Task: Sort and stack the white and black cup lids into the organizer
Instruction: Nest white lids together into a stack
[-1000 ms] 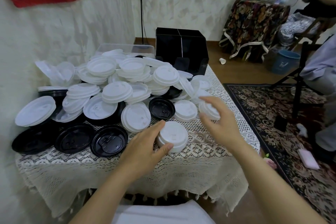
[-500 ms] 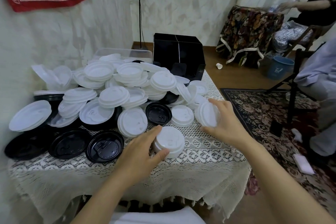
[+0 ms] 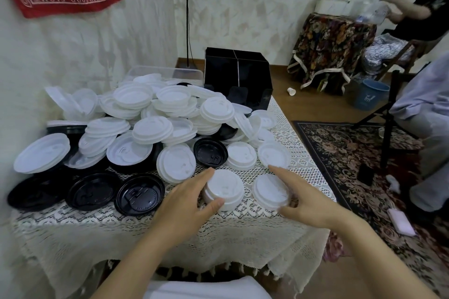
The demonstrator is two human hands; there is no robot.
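Note:
A small stack of white lids (image 3: 224, 188) sits near the table's front edge, and my left hand (image 3: 187, 204) grips its left side between thumb and fingers. My right hand (image 3: 303, 198) holds a single white lid (image 3: 269, 190) tilted just right of that stack, a little above the cloth. Behind them a big heap of white lids (image 3: 150, 124) covers the table. Several black lids (image 3: 139, 194) lie along the front left, one more black lid (image 3: 211, 152) at the heap's edge. The black organizer (image 3: 237, 80) stands at the far end, its compartments dark inside.
The lace-covered table (image 3: 170, 238) drops off at its right edge to a patterned rug (image 3: 364, 165). A clear plastic bin (image 3: 165, 73) sits behind the heap by the wall. Another person (image 3: 413, 14) sits at the far right beside a draped side table and a blue bucket (image 3: 368, 94).
My right hand has carried the white lid from the right of the heap down and toward me, beside the small stack. My left hand has kept hold of the stack.

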